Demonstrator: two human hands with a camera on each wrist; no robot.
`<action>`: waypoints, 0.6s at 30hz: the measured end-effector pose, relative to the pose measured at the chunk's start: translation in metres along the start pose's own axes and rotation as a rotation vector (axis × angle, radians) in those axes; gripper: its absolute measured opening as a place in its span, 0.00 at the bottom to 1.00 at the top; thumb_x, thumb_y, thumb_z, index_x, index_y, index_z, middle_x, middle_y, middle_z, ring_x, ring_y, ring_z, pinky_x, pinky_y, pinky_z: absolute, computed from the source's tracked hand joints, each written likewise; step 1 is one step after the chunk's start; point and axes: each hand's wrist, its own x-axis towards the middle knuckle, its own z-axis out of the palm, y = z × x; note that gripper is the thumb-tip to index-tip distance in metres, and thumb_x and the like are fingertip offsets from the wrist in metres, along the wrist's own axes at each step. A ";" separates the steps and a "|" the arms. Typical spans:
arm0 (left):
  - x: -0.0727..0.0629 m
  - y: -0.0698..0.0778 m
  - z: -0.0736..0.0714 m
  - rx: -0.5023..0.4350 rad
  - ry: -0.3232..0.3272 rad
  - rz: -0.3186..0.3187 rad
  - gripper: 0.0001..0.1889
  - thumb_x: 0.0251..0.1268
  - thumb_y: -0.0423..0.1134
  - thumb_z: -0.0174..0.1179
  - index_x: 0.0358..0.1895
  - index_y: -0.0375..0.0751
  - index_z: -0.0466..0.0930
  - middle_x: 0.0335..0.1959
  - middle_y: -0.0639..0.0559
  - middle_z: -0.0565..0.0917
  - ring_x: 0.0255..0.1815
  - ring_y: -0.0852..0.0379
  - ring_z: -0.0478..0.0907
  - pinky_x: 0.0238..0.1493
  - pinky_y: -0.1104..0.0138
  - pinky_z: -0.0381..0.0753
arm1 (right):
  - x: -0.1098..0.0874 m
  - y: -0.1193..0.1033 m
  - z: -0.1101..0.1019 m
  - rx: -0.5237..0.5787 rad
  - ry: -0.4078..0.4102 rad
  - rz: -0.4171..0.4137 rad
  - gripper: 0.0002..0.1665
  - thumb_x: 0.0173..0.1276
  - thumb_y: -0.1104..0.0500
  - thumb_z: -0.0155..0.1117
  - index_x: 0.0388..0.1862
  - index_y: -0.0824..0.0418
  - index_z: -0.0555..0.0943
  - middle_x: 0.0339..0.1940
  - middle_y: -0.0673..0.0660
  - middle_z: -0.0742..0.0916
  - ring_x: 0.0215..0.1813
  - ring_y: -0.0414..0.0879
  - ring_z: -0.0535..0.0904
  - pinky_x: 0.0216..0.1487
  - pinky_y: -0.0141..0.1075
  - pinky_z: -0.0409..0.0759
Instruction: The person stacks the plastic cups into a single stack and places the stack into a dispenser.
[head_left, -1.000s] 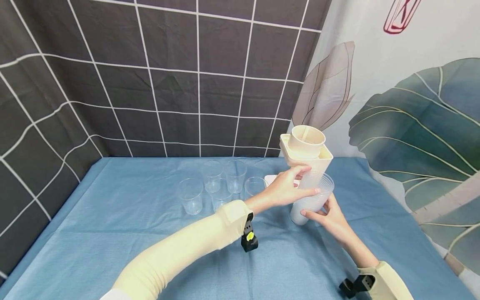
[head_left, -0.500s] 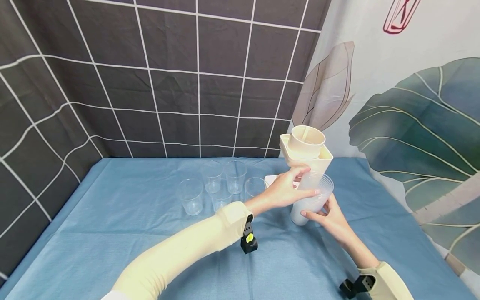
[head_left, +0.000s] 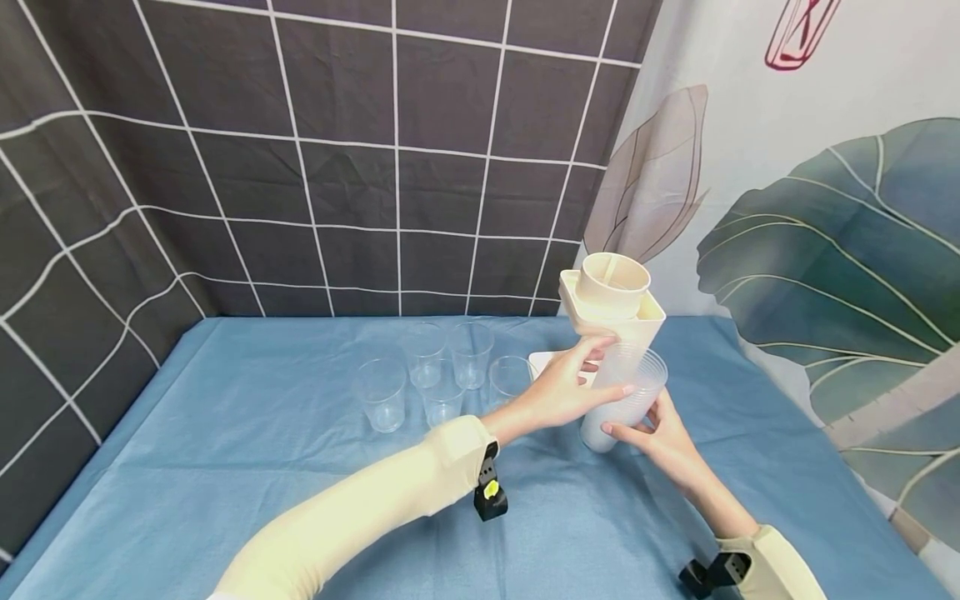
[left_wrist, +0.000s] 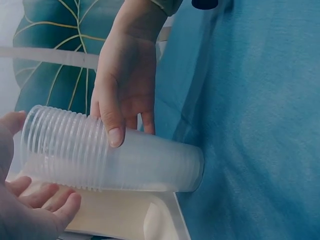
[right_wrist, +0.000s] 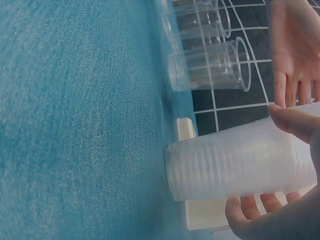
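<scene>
A tall stack of clear plastic cups (head_left: 618,408) stands slightly tilted on the blue cloth, its rims upward. My right hand (head_left: 660,437) grips the stack around its lower half, thumb in front and fingers behind, as the right wrist view (right_wrist: 285,200) confirms. Beside the upper rims is my left hand (head_left: 566,387), fingers and thumb spread around the stack; in the left wrist view the left fingers (left_wrist: 37,200) look slightly apart from the cups (left_wrist: 65,150). Just behind stands a cream plastic stand (head_left: 611,304) with a round open cylinder on top, partly hidden by the hands and cups.
Several single clear cups (head_left: 382,396) stand upright on the blue tablecloth (head_left: 187,467), left of the stand. The stand's white base (head_left: 542,360) shows behind my left hand. A dark grid-patterned curtain (head_left: 337,167) hangs behind the table, and a leaf-patterned one (head_left: 847,250) at right.
My left hand has drawn slightly back to the left and downward, its fingers loosening around the upper cups. The right hand and the stack have stayed in place.
</scene>
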 end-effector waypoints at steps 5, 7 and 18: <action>-0.007 -0.002 -0.002 -0.022 0.000 0.015 0.34 0.62 0.45 0.63 0.72 0.54 0.61 0.65 0.48 0.74 0.61 0.54 0.76 0.61 0.64 0.77 | 0.000 0.000 0.000 -0.003 -0.001 -0.007 0.55 0.63 0.60 0.68 0.76 0.58 0.41 0.73 0.63 0.63 0.69 0.55 0.62 0.49 0.17 0.72; -0.011 -0.003 -0.003 -0.037 0.006 0.019 0.34 0.62 0.45 0.63 0.72 0.56 0.61 0.65 0.49 0.74 0.62 0.53 0.75 0.62 0.64 0.76 | -0.001 0.000 0.000 -0.011 0.002 -0.007 0.55 0.63 0.59 0.68 0.76 0.58 0.41 0.72 0.63 0.63 0.69 0.53 0.63 0.49 0.17 0.72; -0.037 -0.009 -0.009 -0.090 0.095 -0.020 0.34 0.56 0.42 0.68 0.68 0.46 0.67 0.61 0.48 0.79 0.60 0.54 0.77 0.60 0.63 0.77 | -0.001 -0.001 0.000 -0.023 0.011 -0.006 0.55 0.62 0.60 0.69 0.76 0.59 0.42 0.71 0.65 0.64 0.70 0.59 0.62 0.49 0.15 0.70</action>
